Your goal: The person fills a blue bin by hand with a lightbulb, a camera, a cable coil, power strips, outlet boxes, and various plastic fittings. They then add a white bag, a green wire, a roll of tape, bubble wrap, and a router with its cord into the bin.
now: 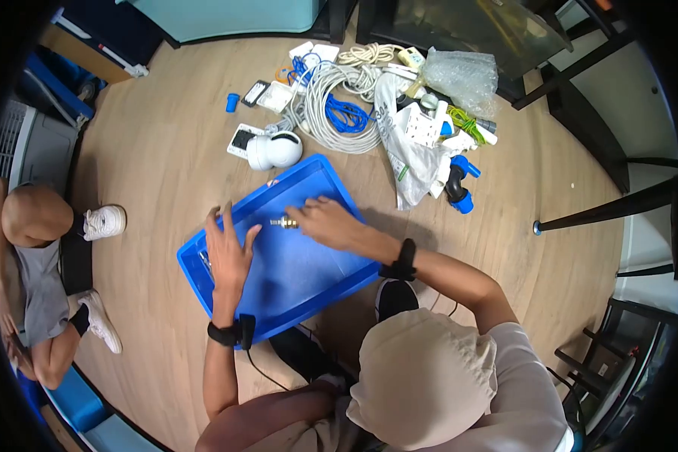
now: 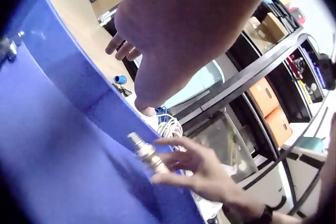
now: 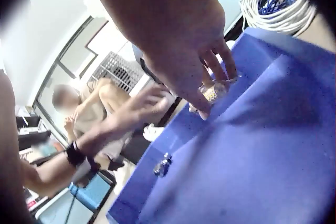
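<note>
A small brass-and-silver metal fitting (image 1: 285, 222) is pinched in the right hand (image 1: 328, 224), above the blue tray (image 1: 294, 320). The left wrist view shows the fitting (image 2: 147, 152) between the thumb and fingers of the right hand (image 2: 202, 169), its threaded end pointing away from the palm. Over the tray's left part is the left hand (image 1: 230, 252), fingers spread and holding nothing. Beside it, a shiny metal piece (image 1: 205, 259) lies at the tray's left end; the right wrist view shows this piece (image 3: 163, 165) too.
Beyond the tray lie coiled white cables (image 1: 328, 139), a white camera-like device (image 1: 275, 151), a plastic bag (image 1: 407, 158), bubble wrap (image 1: 463, 79) and black-and-blue pipe fittings (image 1: 456, 184). A blue cap (image 1: 233, 102) is on the floor. Another person (image 1: 41, 264) sits at the left.
</note>
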Action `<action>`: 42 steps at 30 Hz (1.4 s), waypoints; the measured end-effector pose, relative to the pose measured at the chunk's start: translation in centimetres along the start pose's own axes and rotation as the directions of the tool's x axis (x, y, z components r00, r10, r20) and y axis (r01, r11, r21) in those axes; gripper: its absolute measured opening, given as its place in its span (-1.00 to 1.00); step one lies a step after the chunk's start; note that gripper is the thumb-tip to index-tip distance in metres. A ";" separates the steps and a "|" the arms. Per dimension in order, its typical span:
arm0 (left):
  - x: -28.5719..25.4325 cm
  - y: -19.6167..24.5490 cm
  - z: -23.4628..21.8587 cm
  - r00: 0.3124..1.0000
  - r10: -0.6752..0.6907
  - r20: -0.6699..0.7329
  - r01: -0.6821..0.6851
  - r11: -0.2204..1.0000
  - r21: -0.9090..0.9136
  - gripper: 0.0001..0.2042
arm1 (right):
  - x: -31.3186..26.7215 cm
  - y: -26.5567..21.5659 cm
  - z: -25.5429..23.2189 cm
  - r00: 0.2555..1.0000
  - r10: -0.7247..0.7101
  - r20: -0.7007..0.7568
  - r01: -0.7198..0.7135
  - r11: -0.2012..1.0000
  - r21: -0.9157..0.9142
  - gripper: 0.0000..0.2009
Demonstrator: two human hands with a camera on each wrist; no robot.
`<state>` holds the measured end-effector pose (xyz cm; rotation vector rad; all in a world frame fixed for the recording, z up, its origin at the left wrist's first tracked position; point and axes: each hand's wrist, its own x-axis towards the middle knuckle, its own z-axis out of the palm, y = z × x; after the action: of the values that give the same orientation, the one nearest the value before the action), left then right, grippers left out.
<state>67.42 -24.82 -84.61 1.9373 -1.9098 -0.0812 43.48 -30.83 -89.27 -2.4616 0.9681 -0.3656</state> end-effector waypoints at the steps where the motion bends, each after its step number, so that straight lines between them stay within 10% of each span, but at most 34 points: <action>1: 2.0 0.3 0.8 0.999 0.046 -0.001 -0.046 0.999 0.014 -0.32 | 0.2 0.7 1.9 0.997 -0.074 0.030 0.077 0.989 -0.125 -0.58; 6: 10.0 0.6 5.8 0.991 0.131 -0.006 -0.131 0.991 -0.018 -0.27 | 0.0 1.5 -2.2 0.920 -0.308 -0.244 0.236 0.930 -0.282 -0.58; 8: 11.7 0.6 6.9 0.986 0.153 0.061 -0.157 0.985 0.076 -0.21 | 0.6 2.6 -7.6 0.952 0.190 -0.242 -0.218 0.971 -0.096 -0.54; 11: 12.6 1.0 9.2 0.977 0.082 0.199 -0.117 0.978 0.173 -0.15 | 3.2 9.4 -8.7 0.890 0.163 -0.426 -0.308 0.904 -0.298 -0.31; 13: 13.1 0.6 9.8 0.965 0.224 0.132 -0.250 0.943 0.221 -0.23 | 4.8 11.8 -9.4 0.877 0.439 -0.197 -0.481 0.784 -0.393 0.03; 21: 11.6 -3.7 7.9 0.975 0.134 0.177 -0.169 0.965 0.200 -0.32 | 7.3 15.4 -6.0 0.901 0.423 -0.097 -0.378 0.656 -0.653 0.49; 36: 7.0 -12.6 1.4 0.980 -0.185 0.077 0.197 0.960 -0.198 -0.34 | 10.0 15.0 -5.9 0.900 0.427 -0.092 -0.430 0.832 -0.351 0.08; 38: 5.4 -12.0 -3.2 0.905 -0.402 0.140 0.403 0.703 -0.586 -0.33 | 10.1 16.0 -5.2 0.894 0.417 -0.165 -0.448 0.832 -0.326 0.08; 42: -1.5 -9.7 -8.6 0.845 -0.493 0.210 0.470 0.495 -0.731 -0.27 | 11.1 15.4 -7.6 0.851 0.522 -0.060 -0.521 0.820 -0.237 0.02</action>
<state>79.27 -21.46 -80.33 1.7280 -0.9406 -0.8836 39.60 -50.90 -89.83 -2.2640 1.7146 -0.0468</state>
